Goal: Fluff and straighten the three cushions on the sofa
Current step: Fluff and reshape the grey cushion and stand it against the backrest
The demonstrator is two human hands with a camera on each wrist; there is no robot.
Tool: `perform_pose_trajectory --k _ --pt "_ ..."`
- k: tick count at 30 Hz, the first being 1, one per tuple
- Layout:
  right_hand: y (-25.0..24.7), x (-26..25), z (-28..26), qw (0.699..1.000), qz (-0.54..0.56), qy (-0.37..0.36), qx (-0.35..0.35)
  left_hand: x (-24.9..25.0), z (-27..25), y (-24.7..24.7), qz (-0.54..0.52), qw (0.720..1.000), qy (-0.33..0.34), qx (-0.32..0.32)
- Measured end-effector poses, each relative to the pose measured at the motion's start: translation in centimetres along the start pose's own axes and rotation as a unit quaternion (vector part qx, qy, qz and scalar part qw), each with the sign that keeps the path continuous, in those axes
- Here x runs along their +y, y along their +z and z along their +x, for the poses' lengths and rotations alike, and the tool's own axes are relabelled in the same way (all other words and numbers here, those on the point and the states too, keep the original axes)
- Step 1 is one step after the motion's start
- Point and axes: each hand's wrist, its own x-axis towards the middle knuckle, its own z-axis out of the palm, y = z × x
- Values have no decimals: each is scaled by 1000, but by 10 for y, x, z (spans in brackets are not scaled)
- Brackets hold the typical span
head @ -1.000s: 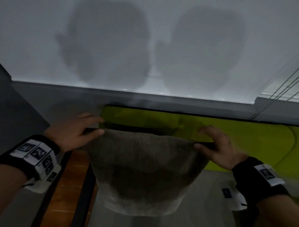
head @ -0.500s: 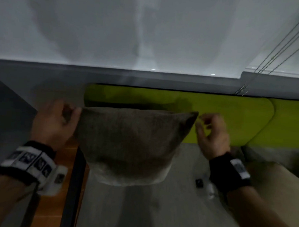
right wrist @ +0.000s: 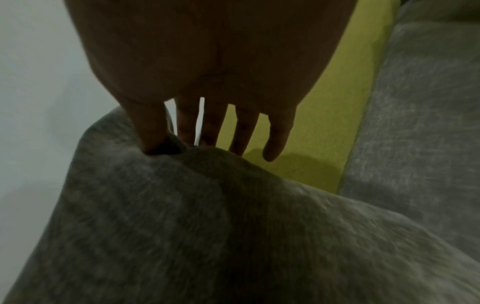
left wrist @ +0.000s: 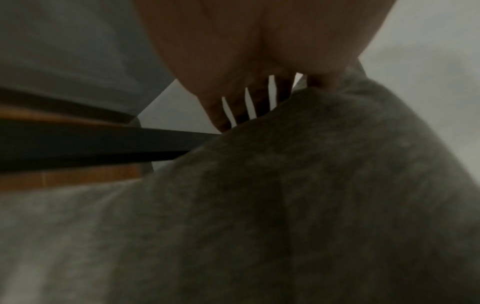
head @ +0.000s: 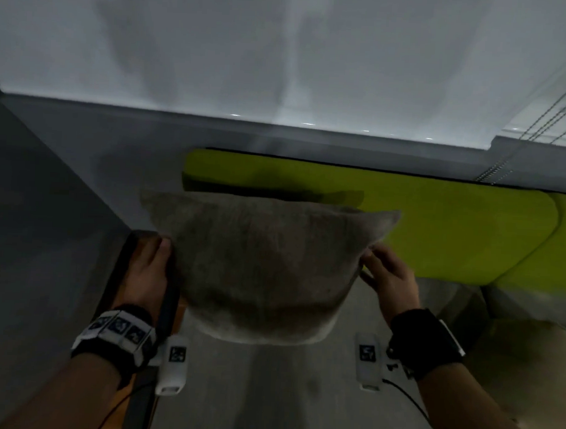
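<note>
A grey cushion (head: 266, 265) stands upright in front of the lime-green sofa back (head: 453, 228), over the grey seat (head: 267, 392). My left hand (head: 149, 267) lies flat against its left side with the fingers (left wrist: 241, 107) straight and spread along the edge. At the right side, my right hand (head: 386, 274) pinches the edge: the thumb (right wrist: 153, 139) dents the front fabric and the index finger sits behind it. The cushion (right wrist: 207, 226) fills both wrist views. I cannot tell whether its bottom rests on the seat.
A wooden side surface with a black frame (head: 171, 293) runs beside my left hand. Another pale grey cushion shape (head: 528, 364) lies at the right of the seat. Blind cords (head: 538, 121) hang at the upper right, in front of the white wall.
Both hands have dropped from the cushion's top corners to its sides. The right hand, off the cushion half a second ago, is back on its right edge.
</note>
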Motion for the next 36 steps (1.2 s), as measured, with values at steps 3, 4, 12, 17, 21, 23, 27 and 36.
perform_pose_trajectory --k 3,4,12,17,21,23,27,36 --pt "-18 7 16 996 -50 -56 47 38 -11 11 -37 999 20 17" --pt "-22 5 19 992 -74 -67 78 46 -13 14 -32 998 39 31" --pt "-29 -11 20 965 -219 -72 123 85 -10 21 -16 993 72 96" --pt "2 -48 -18 887 -312 -287 185 55 -35 6 -64 991 -61 101" --pt "78 -81 -45 761 -423 -487 -72 -1 -84 18 -14 977 -207 -55" --pt "117 -81 -45 714 -516 -437 -185 -32 -102 34 154 949 -208 -179" --pt "147 -71 -25 668 -661 -216 -267 -68 -116 83 211 890 -252 -315" --pt "80 -73 -21 753 -599 -209 -174 -44 -134 94 -122 933 -235 -243"
